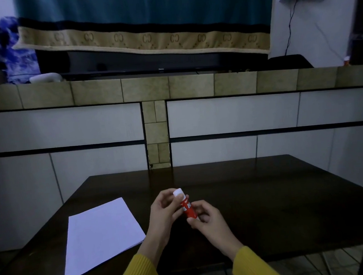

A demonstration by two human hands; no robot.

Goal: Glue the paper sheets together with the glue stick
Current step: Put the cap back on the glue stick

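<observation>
A red glue stick [188,208] with a white cap is held upright and slightly tilted above the dark wooden table [267,206]. My right hand [205,221] grips its red lower body. My left hand [164,211] has its fingertips on the white cap at the top. A stack of white paper sheets [101,235] lies flat on the table to the left of my hands, its edges slightly fanned at the near corner.
A tiled wall with a stone-coloured ledge [172,87] rises right behind the table. A blanket [143,39] hangs over a dark screen above the ledge. The table's near edge runs just under my yellow sleeves; tiled floor shows at the lower right.
</observation>
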